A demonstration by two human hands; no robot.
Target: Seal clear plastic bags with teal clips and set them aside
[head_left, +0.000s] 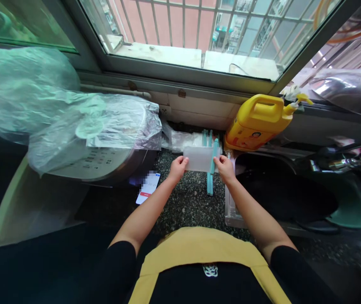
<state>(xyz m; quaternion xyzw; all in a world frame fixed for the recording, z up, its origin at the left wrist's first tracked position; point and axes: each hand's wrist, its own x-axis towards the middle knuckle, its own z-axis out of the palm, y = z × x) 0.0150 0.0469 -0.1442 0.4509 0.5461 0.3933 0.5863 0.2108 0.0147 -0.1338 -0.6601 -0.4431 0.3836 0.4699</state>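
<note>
A translucent, whitish rectangular plastic piece (197, 158) is held level above the counter between my two hands; whether it is a bag or a stiff sheet I cannot tell. My left hand (178, 166) pinches its left edge with thumb and fingers. At its right end, my right hand (225, 168) grips the edge, thumb close to a long teal plastic strip (214, 155) that crosses the piece. Below and behind it, more teal strips (210, 188) lie on the dark speckled counter (183, 207). Clear plastic packaging (180, 140) sits by the wall.
A phone (148, 188) lies left of my left forearm. Farther left stands an appliance (94, 162) draped with plastic film (120, 118). A yellow jug with a pump (258, 122) stands at the back right, behind the sink (281, 158) holding a dark pan (288, 194).
</note>
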